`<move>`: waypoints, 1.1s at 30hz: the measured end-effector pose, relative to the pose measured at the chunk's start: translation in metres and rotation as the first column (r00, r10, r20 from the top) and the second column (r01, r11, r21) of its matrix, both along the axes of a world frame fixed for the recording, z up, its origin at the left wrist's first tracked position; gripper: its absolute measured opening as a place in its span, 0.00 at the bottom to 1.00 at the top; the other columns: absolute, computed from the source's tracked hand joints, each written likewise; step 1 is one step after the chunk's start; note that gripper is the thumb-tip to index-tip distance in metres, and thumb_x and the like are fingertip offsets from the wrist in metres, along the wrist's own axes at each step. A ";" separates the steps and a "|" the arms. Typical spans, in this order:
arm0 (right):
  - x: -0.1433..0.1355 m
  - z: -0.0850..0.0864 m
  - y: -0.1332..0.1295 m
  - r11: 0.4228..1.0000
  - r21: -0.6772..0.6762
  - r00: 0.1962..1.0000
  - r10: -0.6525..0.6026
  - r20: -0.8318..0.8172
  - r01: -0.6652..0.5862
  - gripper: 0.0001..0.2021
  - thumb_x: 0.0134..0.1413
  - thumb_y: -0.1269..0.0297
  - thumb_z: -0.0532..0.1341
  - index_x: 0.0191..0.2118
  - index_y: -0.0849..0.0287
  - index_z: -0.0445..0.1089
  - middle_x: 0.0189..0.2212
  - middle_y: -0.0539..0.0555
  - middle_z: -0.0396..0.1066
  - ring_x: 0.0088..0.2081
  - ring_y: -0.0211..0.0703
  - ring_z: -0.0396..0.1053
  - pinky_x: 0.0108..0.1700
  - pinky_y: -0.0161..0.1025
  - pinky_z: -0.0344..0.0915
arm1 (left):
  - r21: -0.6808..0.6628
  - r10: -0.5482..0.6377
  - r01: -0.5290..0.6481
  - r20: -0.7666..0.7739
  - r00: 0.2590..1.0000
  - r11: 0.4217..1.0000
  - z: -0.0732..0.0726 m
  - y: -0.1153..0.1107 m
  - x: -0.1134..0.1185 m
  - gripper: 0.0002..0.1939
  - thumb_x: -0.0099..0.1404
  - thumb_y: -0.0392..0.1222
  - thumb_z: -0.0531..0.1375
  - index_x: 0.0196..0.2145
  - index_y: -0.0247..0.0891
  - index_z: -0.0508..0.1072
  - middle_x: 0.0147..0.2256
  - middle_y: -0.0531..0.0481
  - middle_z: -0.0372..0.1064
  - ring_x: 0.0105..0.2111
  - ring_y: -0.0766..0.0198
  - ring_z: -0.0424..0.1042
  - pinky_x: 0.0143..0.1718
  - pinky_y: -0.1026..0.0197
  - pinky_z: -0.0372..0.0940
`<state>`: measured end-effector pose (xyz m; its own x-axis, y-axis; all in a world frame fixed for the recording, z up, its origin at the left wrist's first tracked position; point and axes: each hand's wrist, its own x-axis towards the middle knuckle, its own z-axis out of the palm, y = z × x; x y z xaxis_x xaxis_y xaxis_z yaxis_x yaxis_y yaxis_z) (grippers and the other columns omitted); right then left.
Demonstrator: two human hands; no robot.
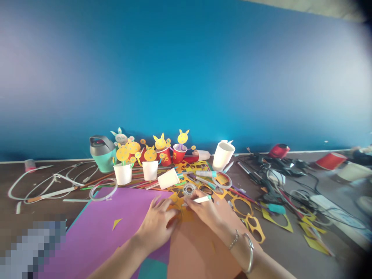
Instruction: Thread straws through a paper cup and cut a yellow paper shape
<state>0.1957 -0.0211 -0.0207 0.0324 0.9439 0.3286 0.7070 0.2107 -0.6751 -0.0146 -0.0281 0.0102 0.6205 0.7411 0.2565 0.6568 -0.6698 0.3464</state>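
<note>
A: What does the person's right hand (200,205) hold?

B: It is clamped on a white pen (202,199) with a teal end, slanting up from the fingers. The fingertips are over a piece of yellow paper (186,214).

A: And the left hand (159,223)?

B: It lies open, palm down, its fingers spread and slightly bent at the left edge of that yellow paper. The two hands are near each other but apart.

A: What is under them?

B: A purple sheet (128,209) on the left and an orange-brown sheet (203,248) on the right, both on the dark surface (308,259). A roll of tape (189,189) sits just beyond the right fingertips.

A: What stands farther back?

B: Red and white cups carrying yellow paper faces, one with long ears (183,138). A white cup (169,178) lies tipped nearby, a taller one (223,155) stands to its right, and a gray-and-teal container (103,155) is on the left.

A: Off to the right?

B: Cut yellow scraps (255,228) and tangled cables.
</note>
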 end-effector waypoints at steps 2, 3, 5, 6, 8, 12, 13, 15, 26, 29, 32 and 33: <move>0.000 0.003 0.000 0.998 -0.052 0.998 0.021 -0.057 -0.024 0.07 0.58 0.62 0.59 0.29 0.54 0.69 0.24 0.49 0.73 0.25 0.41 0.70 0.24 0.34 0.65 | -0.003 0.002 -0.002 -0.002 1.000 1.000 0.001 0.000 0.000 0.11 0.63 0.33 0.61 0.40 0.46 0.80 0.46 0.46 0.74 0.47 0.52 0.72 0.55 0.41 0.61; -0.001 0.005 -0.001 0.997 -0.074 0.996 0.023 -0.088 -0.030 0.07 0.57 0.61 0.60 0.28 0.53 0.68 0.24 0.50 0.73 0.25 0.41 0.69 0.25 0.35 0.64 | -0.003 0.002 -0.002 -0.003 1.000 1.000 0.002 0.001 0.001 0.11 0.63 0.33 0.61 0.40 0.46 0.80 0.46 0.46 0.74 0.47 0.52 0.72 0.55 0.41 0.61; -0.002 0.009 -0.001 0.994 -0.101 0.990 0.018 -0.143 -0.033 0.09 0.56 0.60 0.61 0.26 0.53 0.65 0.23 0.50 0.72 0.25 0.42 0.68 0.26 0.36 0.64 | -0.001 0.000 0.000 -0.006 1.000 1.000 0.003 0.001 0.001 0.12 0.63 0.33 0.61 0.40 0.47 0.80 0.46 0.46 0.74 0.47 0.52 0.72 0.55 0.41 0.61; -0.002 0.011 -0.001 0.994 -0.102 0.987 0.014 -0.158 -0.031 0.10 0.55 0.59 0.61 0.25 0.53 0.64 0.23 0.50 0.71 0.25 0.42 0.68 0.27 0.36 0.64 | 0.001 0.000 0.000 -0.007 1.000 1.000 0.003 0.000 0.001 0.12 0.63 0.33 0.61 0.40 0.47 0.80 0.46 0.46 0.74 0.47 0.51 0.73 0.56 0.40 0.61; -0.004 0.013 -0.002 0.995 -0.100 0.986 0.001 -0.169 -0.018 0.11 0.55 0.58 0.60 0.25 0.53 0.63 0.22 0.50 0.70 0.25 0.42 0.66 0.27 0.37 0.64 | 0.005 0.005 -0.005 -0.008 1.000 1.000 0.003 0.000 0.001 0.12 0.63 0.33 0.61 0.40 0.47 0.80 0.47 0.46 0.74 0.47 0.51 0.73 0.56 0.40 0.61; -0.004 0.014 -0.004 0.995 -0.099 0.989 -0.044 -0.140 0.030 0.12 0.55 0.59 0.60 0.23 0.53 0.62 0.21 0.49 0.68 0.24 0.41 0.64 0.26 0.36 0.63 | 0.013 0.010 -0.010 -0.005 1.000 1.000 0.002 0.000 0.001 0.12 0.63 0.34 0.61 0.40 0.48 0.80 0.47 0.47 0.74 0.46 0.51 0.73 0.55 0.40 0.61; -0.003 0.014 -0.004 0.994 -0.106 0.990 -0.049 -0.136 0.034 0.12 0.55 0.59 0.60 0.23 0.53 0.62 0.21 0.49 0.68 0.24 0.41 0.63 0.26 0.36 0.63 | 0.011 0.008 -0.008 -0.005 1.000 1.000 0.002 0.000 0.001 0.11 0.63 0.34 0.61 0.40 0.48 0.79 0.47 0.47 0.74 0.46 0.51 0.73 0.55 0.40 0.61; -0.003 0.013 -0.004 0.992 -0.121 0.989 -0.046 -0.140 0.029 0.11 0.54 0.60 0.60 0.23 0.53 0.63 0.22 0.49 0.69 0.25 0.41 0.64 0.26 0.36 0.62 | 0.006 0.010 -0.010 -0.010 1.000 1.000 0.002 0.000 0.002 0.11 0.63 0.34 0.61 0.40 0.47 0.79 0.47 0.47 0.74 0.46 0.51 0.73 0.55 0.40 0.61; -0.007 0.036 -0.012 0.968 -0.241 0.981 -0.113 -0.158 0.073 0.10 0.46 0.66 0.59 0.20 0.53 0.58 0.14 0.45 0.60 0.18 0.37 0.55 0.19 0.34 0.50 | 0.010 0.011 -0.011 -0.027 1.000 1.000 0.004 -0.001 0.001 0.11 0.64 0.34 0.61 0.41 0.48 0.80 0.47 0.46 0.75 0.47 0.51 0.73 0.54 0.41 0.61; -0.006 0.038 -0.013 0.964 -0.257 0.981 -0.109 -0.158 0.065 0.09 0.45 0.67 0.59 0.21 0.53 0.58 0.15 0.44 0.59 0.18 0.36 0.55 0.19 0.34 0.50 | 0.008 0.017 -0.016 -0.025 1.000 1.000 0.004 -0.001 0.001 0.11 0.63 0.35 0.61 0.41 0.48 0.80 0.47 0.46 0.75 0.47 0.51 0.73 0.55 0.41 0.60; -0.004 0.035 -0.014 0.963 -0.268 0.980 -0.090 -0.177 0.040 0.08 0.46 0.68 0.58 0.22 0.53 0.58 0.15 0.44 0.59 0.18 0.36 0.55 0.20 0.34 0.51 | 0.015 0.010 -0.010 -0.013 1.000 1.000 0.003 -0.001 0.000 0.12 0.63 0.34 0.61 0.41 0.48 0.80 0.47 0.47 0.75 0.47 0.51 0.72 0.55 0.41 0.59; -0.003 0.032 -0.014 0.961 -0.274 0.979 -0.087 -0.183 0.035 0.08 0.46 0.68 0.58 0.22 0.53 0.58 0.15 0.44 0.59 0.18 0.35 0.55 0.20 0.33 0.50 | 0.018 0.007 -0.007 -0.012 1.000 1.000 0.003 -0.001 0.000 0.12 0.63 0.34 0.61 0.41 0.48 0.79 0.47 0.47 0.75 0.47 0.51 0.73 0.55 0.41 0.59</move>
